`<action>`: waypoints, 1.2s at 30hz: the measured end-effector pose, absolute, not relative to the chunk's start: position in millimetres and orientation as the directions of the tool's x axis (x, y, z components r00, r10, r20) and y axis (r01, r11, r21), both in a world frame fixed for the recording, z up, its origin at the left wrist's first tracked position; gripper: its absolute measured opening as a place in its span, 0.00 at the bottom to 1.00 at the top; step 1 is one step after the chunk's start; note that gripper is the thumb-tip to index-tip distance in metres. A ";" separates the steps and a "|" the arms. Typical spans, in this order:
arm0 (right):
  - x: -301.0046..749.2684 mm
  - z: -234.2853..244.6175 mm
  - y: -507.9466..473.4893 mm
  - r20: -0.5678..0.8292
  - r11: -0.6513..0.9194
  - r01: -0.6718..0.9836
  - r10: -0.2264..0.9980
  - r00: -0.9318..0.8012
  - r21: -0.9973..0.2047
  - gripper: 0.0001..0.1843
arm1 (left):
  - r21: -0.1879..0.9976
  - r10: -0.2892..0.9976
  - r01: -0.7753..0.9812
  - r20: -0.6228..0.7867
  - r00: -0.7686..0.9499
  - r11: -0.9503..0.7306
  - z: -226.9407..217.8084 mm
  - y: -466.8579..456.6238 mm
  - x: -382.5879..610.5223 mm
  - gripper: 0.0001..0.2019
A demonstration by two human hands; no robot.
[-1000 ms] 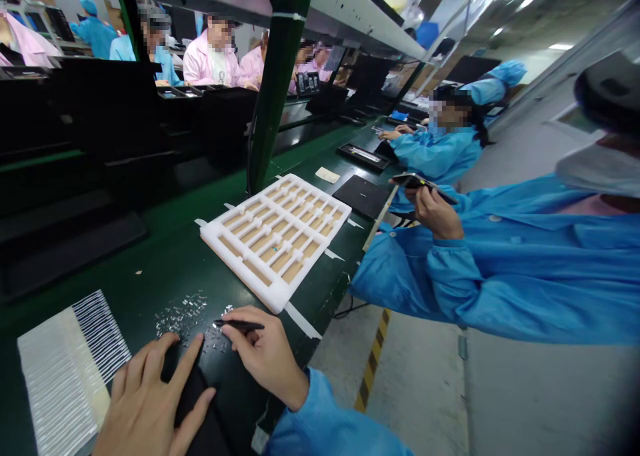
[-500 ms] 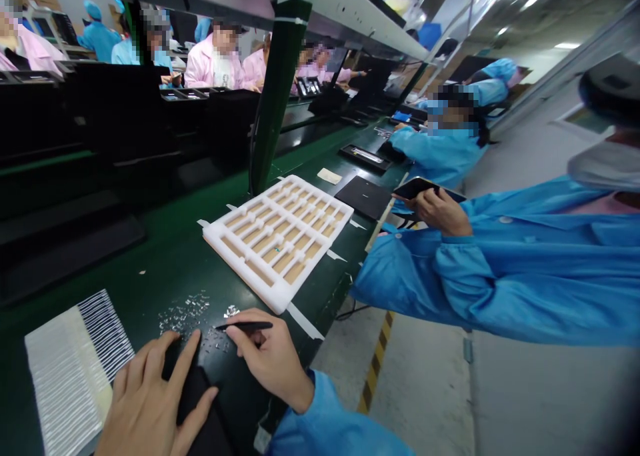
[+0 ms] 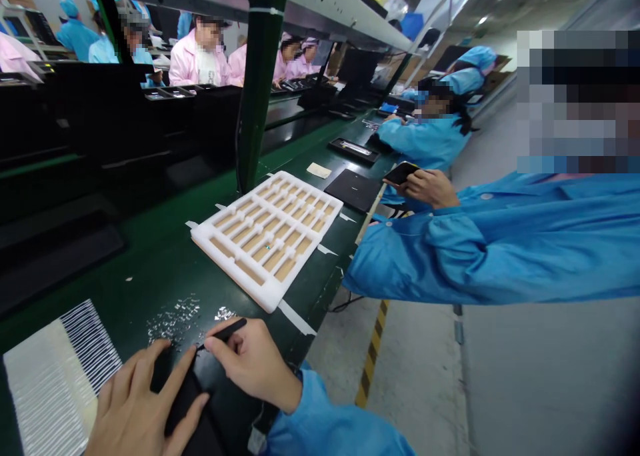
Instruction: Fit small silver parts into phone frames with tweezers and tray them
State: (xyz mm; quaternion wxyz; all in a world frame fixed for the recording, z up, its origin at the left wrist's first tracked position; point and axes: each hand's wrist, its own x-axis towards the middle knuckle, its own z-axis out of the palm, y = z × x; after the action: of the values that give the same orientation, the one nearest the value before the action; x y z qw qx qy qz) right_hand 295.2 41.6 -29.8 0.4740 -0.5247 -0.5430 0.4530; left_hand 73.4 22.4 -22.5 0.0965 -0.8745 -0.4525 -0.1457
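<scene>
My left hand [image 3: 137, 409] lies flat with fingers spread on a black flat device [image 3: 193, 416] at the near edge of the green bench. My right hand [image 3: 253, 363] pinches black tweezers [image 3: 225, 331], whose tip points left toward the device's top edge. Just beyond the tip lies a scatter of small shiny metal parts [image 3: 175, 316]. A white sheet with rows of thin strips [image 3: 55, 376] lies to the left of my left hand.
A white foam tray [image 3: 267, 233] with slotted compartments sits mid-bench, a black panel [image 3: 354, 191] beyond it. A person in a blue coat [image 3: 500, 243] at my right holds a dark phone [image 3: 400, 173]. More workers sit farther along. A green post [image 3: 255, 89] rises behind the tray.
The tweezers have tilted and their tip has dropped toward the black device. The view has swung slightly right. The neighbour's hand with the phone has shifted a little.
</scene>
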 end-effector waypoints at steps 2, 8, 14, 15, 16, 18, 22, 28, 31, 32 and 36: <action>296.1 -32.7 42.2 0.040 0.037 0.116 0.999 0.029 -0.993 0.12 | -0.046 0.768 0.823 0.333 0.547 -0.566 -23.9 22.9 72.5 0.21; 309.9 -34.6 36.0 0.075 0.064 0.068 0.980 0.183 -0.996 0.12 | -0.060 0.749 0.806 0.332 0.573 -0.589 -21.9 23.3 72.6 0.23; 317.3 -33.3 30.8 0.145 0.132 0.121 0.983 0.113 -0.984 0.08 | -0.051 0.741 0.806 0.362 0.565 -0.590 -20.0 22.4 76.2 0.24; 317.1 -33.8 31.1 0.146 0.133 0.121 0.984 0.106 -0.984 0.08 | -0.048 0.740 0.806 0.368 0.563 -0.590 -19.9 22.4 76.6 0.24; 316.8 -34.3 31.6 0.145 0.133 0.120 0.984 0.099 -0.984 0.08 | -0.049 0.738 0.805 0.371 0.564 -0.591 -19.9 22.3 76.9 0.24; 315.8 -35.5 32.8 0.150 0.140 0.114 0.985 0.084 -0.984 0.08 | -0.053 0.737 0.803 0.365 0.569 -0.594 -19.9 22.4 77.0 0.25; 315.8 -36.5 32.8 0.126 0.121 0.050 0.985 0.118 -0.991 0.09 | -0.062 0.737 0.803 0.358 0.573 -0.593 -20.5 22.4 76.3 0.26; 325.3 -35.8 20.7 0.168 0.144 0.173 0.977 0.132 -0.974 0.09 | -0.047 0.730 0.799 0.375 0.571 -0.600 -21.2 22.4 76.8 0.26; 327.7 -34.2 17.3 0.198 0.170 0.222 0.974 0.111 -0.960 0.09 | -0.048 0.738 0.803 0.365 0.568 -0.594 -21.1 22.4 76.6 0.26; 327.6 -33.2 17.4 0.204 0.178 0.220 0.974 0.102 -0.959 0.09 | -0.044 0.740 0.804 0.365 0.565 -0.592 -21.1 22.4 76.3 0.26; 324.7 -29.3 22.0 0.223 0.205 0.230 0.973 0.052 -0.951 0.08 | -0.033 0.742 0.805 0.366 0.562 -0.593 -21.8 22.3 74.8 0.26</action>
State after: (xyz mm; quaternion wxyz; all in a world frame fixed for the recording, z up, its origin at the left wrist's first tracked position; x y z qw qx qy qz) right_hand 324.7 22.0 -29.3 0.5110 -0.5149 -0.5845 0.3636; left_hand 74.8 22.3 -21.8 0.0988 -0.8781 -0.4404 -0.1591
